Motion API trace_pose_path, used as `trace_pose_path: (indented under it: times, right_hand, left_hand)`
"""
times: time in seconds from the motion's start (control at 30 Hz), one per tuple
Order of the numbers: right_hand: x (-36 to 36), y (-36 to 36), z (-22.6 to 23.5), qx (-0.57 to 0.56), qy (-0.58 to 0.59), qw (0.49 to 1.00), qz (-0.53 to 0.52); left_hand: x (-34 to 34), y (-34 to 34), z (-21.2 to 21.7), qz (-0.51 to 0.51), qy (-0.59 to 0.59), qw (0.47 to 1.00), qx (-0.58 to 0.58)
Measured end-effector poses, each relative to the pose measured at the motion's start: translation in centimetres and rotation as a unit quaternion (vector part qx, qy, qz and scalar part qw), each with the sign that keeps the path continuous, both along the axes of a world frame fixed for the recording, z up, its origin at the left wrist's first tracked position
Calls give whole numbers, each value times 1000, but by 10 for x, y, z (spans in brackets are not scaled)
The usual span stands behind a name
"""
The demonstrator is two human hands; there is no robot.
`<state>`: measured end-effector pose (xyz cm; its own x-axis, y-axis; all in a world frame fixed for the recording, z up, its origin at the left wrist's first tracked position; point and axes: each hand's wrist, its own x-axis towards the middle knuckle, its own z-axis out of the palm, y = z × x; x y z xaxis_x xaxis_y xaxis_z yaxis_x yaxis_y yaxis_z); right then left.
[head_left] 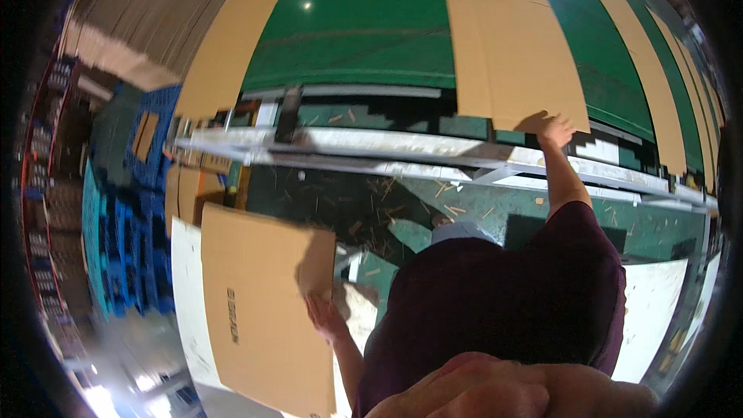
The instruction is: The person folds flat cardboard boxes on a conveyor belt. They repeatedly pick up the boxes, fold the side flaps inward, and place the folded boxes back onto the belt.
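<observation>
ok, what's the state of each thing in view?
Cardboard sheet on the green belt: flat, near edge under a co-worker's hand.
Printed cardboard sheet: off the belt, tilted, co-worker's other hand at its edge.
Other belt sheets: flat, untouched.
Own right hand: at the lower edge, fingers curled, grip unclear.
Blue crates: stacked at left.

cardboard sheet (pixel 263 306) left, conveyor (pixel 364 39) ahead
</observation>
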<state>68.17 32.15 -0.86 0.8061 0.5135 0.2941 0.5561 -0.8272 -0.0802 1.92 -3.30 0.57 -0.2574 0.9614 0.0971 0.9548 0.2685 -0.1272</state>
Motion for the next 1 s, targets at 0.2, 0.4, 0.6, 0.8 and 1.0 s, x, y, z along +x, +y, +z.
trace_pose_path:
  times: [0.2, 0.4, 0.6, 0.8, 1.0]
  right_hand:
    - [136, -34, -7, -62, 156, 984, -52]
    - [171, -25, -52, -24, 228, 964, 134]
    - [22, 2, 7, 252, 371, 830, 332]
    - [-32, 42, 61, 118, 35, 784, 608]
    - [-163, -43, 301, 466, 23, 530, 708]
  left_hand:
    - [5, -3, -23, 79, -189, 962, 182]
    - [13, 53, -36, 12, -105, 972, 211]
    - [55, 121, -63, -88, -108, 964, 226]
    - [66, 159, -62, -133, -125, 958, 221]
    - [67, 170, -60, -131, -132, 958, 218]
